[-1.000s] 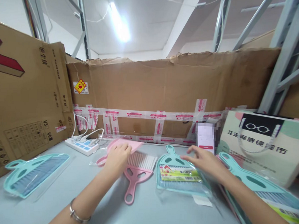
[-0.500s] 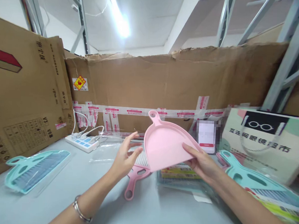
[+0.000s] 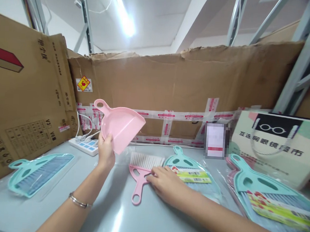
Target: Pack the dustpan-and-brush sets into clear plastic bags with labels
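Observation:
My left hand [image 3: 107,153] grips a pink dustpan [image 3: 124,124] by its lower left edge. The dustpan is raised above the table, tilted, its ring handle pointing up and left. On the table lies a pink hand brush [image 3: 140,178] with pale bristles facing away from me and its ring handle towards me. My right hand [image 3: 166,183] rests low over the table, its thumb and fingers closed on the brush's right edge; part of that edge is hidden by the fingers. Just beyond the right hand lies a wrapped turquoise dustpan-and-brush set [image 3: 191,163] with a yellow-green label.
Another wrapped turquoise set [image 3: 41,172] lies at left. Stacked sets [image 3: 266,185] are at right, before a paper bag [image 3: 274,147]. A power strip [image 3: 85,146], a phone [image 3: 215,140] and cardboard [image 3: 152,80] stand along the back.
The pink dustpan has passed from my right hand to my left and moved left. My right hand has come down to the brush. The turquoise set behind shows more fully.

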`<state>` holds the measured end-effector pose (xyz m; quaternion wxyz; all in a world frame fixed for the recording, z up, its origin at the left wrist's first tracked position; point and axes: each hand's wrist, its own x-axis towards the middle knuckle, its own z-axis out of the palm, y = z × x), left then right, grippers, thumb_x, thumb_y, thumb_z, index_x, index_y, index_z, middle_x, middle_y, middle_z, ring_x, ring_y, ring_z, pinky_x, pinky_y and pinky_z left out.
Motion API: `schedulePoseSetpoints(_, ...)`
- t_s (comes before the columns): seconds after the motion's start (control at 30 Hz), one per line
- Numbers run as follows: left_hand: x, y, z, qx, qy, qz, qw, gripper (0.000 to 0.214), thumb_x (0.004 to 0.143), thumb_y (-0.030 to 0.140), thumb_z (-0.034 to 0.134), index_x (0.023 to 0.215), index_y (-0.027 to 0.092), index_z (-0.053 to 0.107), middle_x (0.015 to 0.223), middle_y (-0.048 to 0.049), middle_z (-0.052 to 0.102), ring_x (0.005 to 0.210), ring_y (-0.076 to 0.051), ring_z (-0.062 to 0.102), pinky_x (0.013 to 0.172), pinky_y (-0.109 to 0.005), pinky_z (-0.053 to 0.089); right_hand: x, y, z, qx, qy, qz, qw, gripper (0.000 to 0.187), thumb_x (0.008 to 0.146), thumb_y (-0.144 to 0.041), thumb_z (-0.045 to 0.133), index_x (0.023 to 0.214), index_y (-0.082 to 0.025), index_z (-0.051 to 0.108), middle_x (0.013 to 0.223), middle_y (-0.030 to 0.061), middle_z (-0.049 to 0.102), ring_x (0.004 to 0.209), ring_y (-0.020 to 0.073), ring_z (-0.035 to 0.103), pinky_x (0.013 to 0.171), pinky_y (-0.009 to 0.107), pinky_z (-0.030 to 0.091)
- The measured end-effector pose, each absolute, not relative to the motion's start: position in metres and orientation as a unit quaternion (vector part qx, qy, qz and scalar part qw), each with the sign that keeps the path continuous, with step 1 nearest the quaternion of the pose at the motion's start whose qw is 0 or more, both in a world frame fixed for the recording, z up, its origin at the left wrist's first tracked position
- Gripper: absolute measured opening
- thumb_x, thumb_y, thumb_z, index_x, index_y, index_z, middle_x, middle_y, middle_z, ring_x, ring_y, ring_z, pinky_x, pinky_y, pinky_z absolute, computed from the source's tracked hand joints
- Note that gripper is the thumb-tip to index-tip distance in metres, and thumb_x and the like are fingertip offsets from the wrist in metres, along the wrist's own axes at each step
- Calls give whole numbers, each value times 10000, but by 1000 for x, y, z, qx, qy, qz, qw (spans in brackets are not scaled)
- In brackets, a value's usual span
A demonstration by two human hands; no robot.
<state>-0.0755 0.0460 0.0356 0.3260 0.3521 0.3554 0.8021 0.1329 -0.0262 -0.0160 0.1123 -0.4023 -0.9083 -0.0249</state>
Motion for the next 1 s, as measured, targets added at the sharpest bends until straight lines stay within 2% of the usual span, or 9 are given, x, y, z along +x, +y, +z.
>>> schedulePoseSetpoints(0.1,-79,46,34,367,403,755,364,293,590,269,603,868,178,576,834,-3,583,743,-133,530,668,-235,409,112,-18,-11,-357,-928,-100,36,194,786,-81,449,859,-123,624,892,124,601,853,219,537,731,345,380)
schedulePoseSetpoints(0.2,-84,48,31,410,436,726,339,269,619,340,596,817,160,569,791,-3,572,723,-141,518,655,-244,404,106,-13,-2,-324,-938,-96,71,133,784,-166,508,843,-129,621,843,108,618,814,212,543,714,336,384)
schedulePoseSetpoints(0.33,-83,48,30,502,450,677,296,260,668,370,578,839,174,576,776,3,576,723,-149,520,647,-246,411,116,-14,12,-322,-896,-21,305,247,889,-208,368,853,-156,607,786,73,638,729,168,552,656,291,411)
schedulePoseSetpoints(0.43,-71,40,28,576,391,613,374,353,655,290,599,997,202,597,958,-19,623,861,-180,559,733,-263,431,129,-14,21,-345,-804,54,481,215,883,-245,412,945,-170,604,866,64,666,740,155,584,668,272,444)
schedulePoseSetpoints(0.5,-61,33,25,596,358,561,449,427,654,264,615,1078,216,597,1089,-39,620,966,-211,562,808,-288,431,138,-12,25,-379,-749,70,539,210,862,-267,462,999,-188,601,940,59,668,785,164,600,704,283,456)
schedulePoseSetpoints(0.57,-52,27,22,594,356,528,492,406,711,324,598,1105,226,604,1151,-53,610,1031,-234,552,859,-314,422,146,-8,26,-410,-721,44,557,204,848,-278,487,987,-196,613,918,53,662,810,180,591,738,308,453)
schedulePoseSetpoints(0.7,-41,18,18,611,361,520,476,417,793,475,515,1131,246,598,1222,-49,576,1123,-242,510,932,-332,387,155,-2,23,-435,-710,-2,554,190,836,-303,509,914,-186,637,806,46,566,780,181,545,742,327,441)
schedulePoseSetpoints(0.83,-33,9,18,649,355,487,464,432,757,427,595,1150,249,575,1216,-42,580,1107,-226,523,928,-316,391,150,0,12,-440,-706,28,554,165,838,-305,507,875,-189,618,834,38,499,808,171,525,775,328,427)
schedulePoseSetpoints(1.0,-28,5,16,653,374,463,468,394,785,428,553,1110,210,593,1098,-57,636,1028,-217,560,879,-314,412,148,3,3,-476,-656,58,582,188,767,-361,579,800,-197,493,814,23,502,776,176,506,734,335,423)
